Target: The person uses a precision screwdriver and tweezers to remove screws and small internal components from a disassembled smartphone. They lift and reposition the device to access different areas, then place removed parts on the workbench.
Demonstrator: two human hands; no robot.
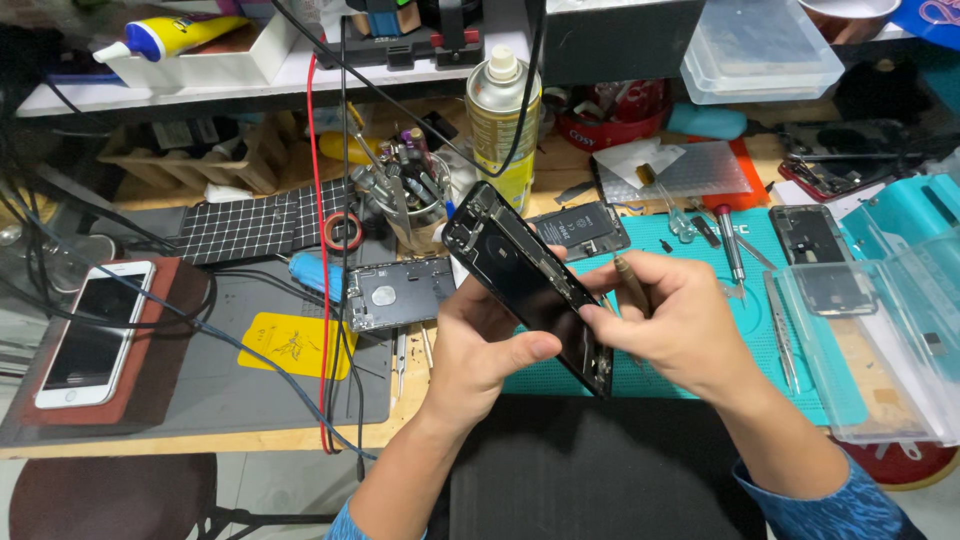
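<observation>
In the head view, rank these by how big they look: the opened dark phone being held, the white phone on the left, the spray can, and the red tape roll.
1. Opened dark phone, though nearest the camera, which inflates it.
2. Spray can and white phone: too alike to rank.
3. Red tape roll, clearly smallest.

left hand (480, 345) grips an opened black phone (530, 285), tilted above the teal mat (690, 250); right hand (665, 320) holds a screwdriver (630, 283) at its edge.
</observation>
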